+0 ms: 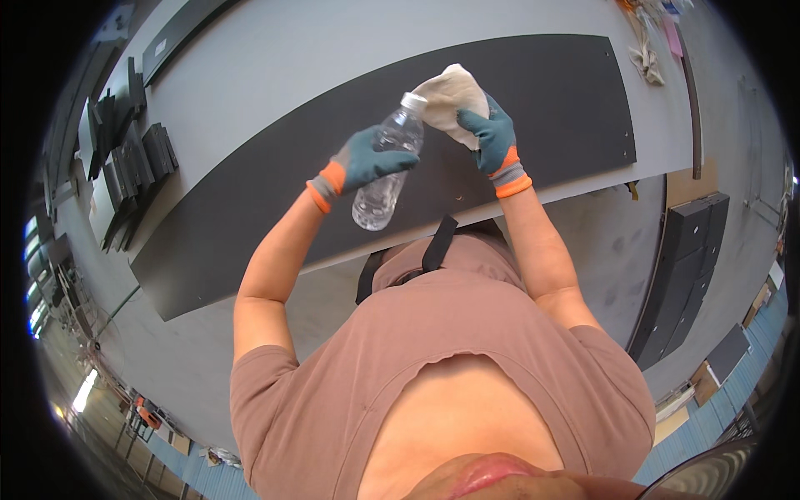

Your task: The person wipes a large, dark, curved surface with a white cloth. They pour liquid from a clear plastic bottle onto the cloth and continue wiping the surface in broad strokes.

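In a teal work glove with an orange cuff, my left hand (367, 160) is closed round a clear plastic bottle (385, 187). The bottle tilts, its white cap (414, 102) up and leaning to the right. My right hand (492, 133), gloved the same way, grips a cream-coloured cloth (454, 100) by its lower right part. The cloth hangs beside the cap; whether they touch I cannot tell. Both hands are above a long dark grey panel (550, 108) that lies on a light table (292, 50). Small holes show near the panel's right end.
Stacks of dark boards (133, 167) stand at the table's far left, with another dark panel (179, 37) behind them. Rags (646, 62) lie at the far right. Dark stacked panels (679, 275) stand on the floor to my right.
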Demonstrator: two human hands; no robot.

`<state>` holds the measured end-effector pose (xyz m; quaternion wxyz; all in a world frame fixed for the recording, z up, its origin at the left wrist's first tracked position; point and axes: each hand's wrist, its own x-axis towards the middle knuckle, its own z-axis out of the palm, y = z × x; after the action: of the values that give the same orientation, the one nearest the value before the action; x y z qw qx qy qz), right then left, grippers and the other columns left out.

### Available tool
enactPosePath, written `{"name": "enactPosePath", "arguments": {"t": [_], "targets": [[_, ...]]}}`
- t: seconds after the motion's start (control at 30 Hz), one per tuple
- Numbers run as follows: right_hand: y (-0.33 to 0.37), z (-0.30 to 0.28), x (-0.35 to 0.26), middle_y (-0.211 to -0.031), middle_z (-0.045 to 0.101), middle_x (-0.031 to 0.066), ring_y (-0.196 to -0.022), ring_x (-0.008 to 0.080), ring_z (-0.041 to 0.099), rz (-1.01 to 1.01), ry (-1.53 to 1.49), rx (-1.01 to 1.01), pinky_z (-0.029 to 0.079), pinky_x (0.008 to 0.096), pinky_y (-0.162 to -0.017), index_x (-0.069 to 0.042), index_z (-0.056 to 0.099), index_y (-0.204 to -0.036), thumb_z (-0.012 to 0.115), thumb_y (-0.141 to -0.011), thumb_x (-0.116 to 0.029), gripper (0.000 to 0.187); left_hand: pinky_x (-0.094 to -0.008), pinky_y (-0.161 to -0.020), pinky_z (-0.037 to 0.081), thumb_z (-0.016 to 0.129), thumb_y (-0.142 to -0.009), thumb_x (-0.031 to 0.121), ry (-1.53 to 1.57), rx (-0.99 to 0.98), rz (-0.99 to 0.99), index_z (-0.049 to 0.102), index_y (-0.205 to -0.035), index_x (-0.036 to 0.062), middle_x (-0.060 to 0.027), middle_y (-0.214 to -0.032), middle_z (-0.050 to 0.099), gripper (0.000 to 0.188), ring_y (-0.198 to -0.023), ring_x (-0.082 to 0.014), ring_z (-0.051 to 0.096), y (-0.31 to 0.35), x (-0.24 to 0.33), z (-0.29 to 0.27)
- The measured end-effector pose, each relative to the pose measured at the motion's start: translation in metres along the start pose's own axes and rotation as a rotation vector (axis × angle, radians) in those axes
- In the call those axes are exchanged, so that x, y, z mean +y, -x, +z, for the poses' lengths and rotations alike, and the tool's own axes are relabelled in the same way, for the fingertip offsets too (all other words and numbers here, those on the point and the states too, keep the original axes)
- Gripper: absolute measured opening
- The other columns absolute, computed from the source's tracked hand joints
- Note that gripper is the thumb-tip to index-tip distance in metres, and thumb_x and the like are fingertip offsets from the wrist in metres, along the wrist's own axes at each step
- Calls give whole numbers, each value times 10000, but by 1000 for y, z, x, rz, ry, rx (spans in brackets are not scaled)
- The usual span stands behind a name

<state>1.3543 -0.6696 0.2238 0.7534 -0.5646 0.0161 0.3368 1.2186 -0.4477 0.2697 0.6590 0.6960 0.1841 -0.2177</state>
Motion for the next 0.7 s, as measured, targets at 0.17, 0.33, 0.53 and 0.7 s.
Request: {"name": "enactPosePath", "arguments": {"t": [0.17,0.33,0.53,0.7], "targets": [[16,-39,-13,-1334,666,81,-1198,172,629,-7,98,-152,510,325,-1045,-7,585,-1453,697,-865,-7,598,-338,-898,548,842,-850,409,-55,-164,-133,741,-1150,29,-65,-1033,764,495,-955,-149,693,-15,24,47],[28,-72,-22,-1348,657,70,-1214,167,617,15,84,-222,499,318,-1052,-17,577,-1471,708,-852,-11,633,-338,-892,548,822,-835,451,-94,-235,-230,767,-1123,34,-80,-1008,765,510,-941,-173,700,-31,43,67],[31,-104,-23,-1343,662,70,-1227,169,614,42,202,-233,489,323,-1067,-23,583,-1466,731,-828,-35,655,-345,-848,555,832,-773,536,-228,-300,-303,780,-1107,24,-103,-948,763,614,-890,-200,711,-50,63,84],[33,-126,-27,-1345,664,77,-1237,189,622,156,117,-282,484,335,-1083,-22,580,-1467,675,-827,-34,647,-353,-795,553,839,-760,534,-289,-351,-301,799,-1032,18,-113,-899,758,584,-825,-210,709,-62,59,95]]}}
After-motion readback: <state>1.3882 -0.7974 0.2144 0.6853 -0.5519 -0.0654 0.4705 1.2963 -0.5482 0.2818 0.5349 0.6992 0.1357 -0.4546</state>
